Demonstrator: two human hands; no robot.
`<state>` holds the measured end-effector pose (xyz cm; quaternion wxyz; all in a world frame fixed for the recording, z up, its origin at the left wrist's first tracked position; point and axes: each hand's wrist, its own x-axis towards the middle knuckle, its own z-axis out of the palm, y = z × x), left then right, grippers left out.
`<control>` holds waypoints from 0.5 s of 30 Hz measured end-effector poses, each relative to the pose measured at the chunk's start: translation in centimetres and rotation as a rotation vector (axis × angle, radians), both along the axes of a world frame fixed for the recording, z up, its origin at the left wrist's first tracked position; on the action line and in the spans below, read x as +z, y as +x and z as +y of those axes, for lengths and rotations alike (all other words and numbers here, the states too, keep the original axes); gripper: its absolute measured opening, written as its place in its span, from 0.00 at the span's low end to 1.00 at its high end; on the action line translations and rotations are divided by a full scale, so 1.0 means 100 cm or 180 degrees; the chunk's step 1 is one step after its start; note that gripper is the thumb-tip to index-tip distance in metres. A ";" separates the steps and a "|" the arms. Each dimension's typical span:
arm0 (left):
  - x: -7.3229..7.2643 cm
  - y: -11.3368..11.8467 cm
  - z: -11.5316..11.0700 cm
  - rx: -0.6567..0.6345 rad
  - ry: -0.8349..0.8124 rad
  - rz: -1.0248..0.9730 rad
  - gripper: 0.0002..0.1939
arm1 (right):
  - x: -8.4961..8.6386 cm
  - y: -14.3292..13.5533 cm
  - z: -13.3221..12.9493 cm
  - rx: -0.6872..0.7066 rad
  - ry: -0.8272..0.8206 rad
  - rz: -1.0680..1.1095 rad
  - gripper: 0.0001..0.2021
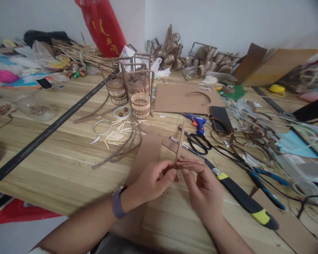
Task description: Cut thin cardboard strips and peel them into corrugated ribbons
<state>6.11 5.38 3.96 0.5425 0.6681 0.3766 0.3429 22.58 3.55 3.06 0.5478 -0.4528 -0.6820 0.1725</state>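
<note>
A thin brown cardboard strip (pixel 180 143) stands almost upright above my fingertips. Its lower end is pinched by my left hand (pixel 159 180), which wears a watch (pixel 118 203). My right hand (pixel 205 187) closes on the same end from the other side, its fingertips meeting those of the left. My fingers hide the strip's bottom. Under my hands lies a flat cardboard piece (pixel 148 151) on the wooden table (pixel 76 176). Just beyond are black-handled scissors (pixel 199 144) and a blue hot glue gun (pixel 198 123). A yellow-and-black utility knife (pixel 241 197) rests beside my right hand.
Small slatted baskets (pixel 140 106) with tall handles stand ahead, near loose short sticks (pixel 118 132) and a white ring (pixel 102 126). A cardboard sheet (pixel 175 98) and a phone (pixel 221 119) lie farther back. Blue-handled pliers (pixel 265 187) and scraps crowd the right, beside a cardboard box (pixel 275 67).
</note>
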 end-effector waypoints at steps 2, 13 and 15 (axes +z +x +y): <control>-0.001 0.001 0.000 -0.0021 -0.0068 -0.0129 0.14 | 0.000 0.000 0.000 0.0002 0.0360 -0.0395 0.07; -0.007 0.004 -0.002 0.0189 -0.0109 -0.0104 0.12 | -0.002 -0.001 0.001 -0.0262 0.0761 -0.1101 0.07; -0.005 0.003 -0.002 0.0200 -0.0042 0.0024 0.11 | -0.002 -0.002 0.000 -0.0277 0.0556 -0.0854 0.06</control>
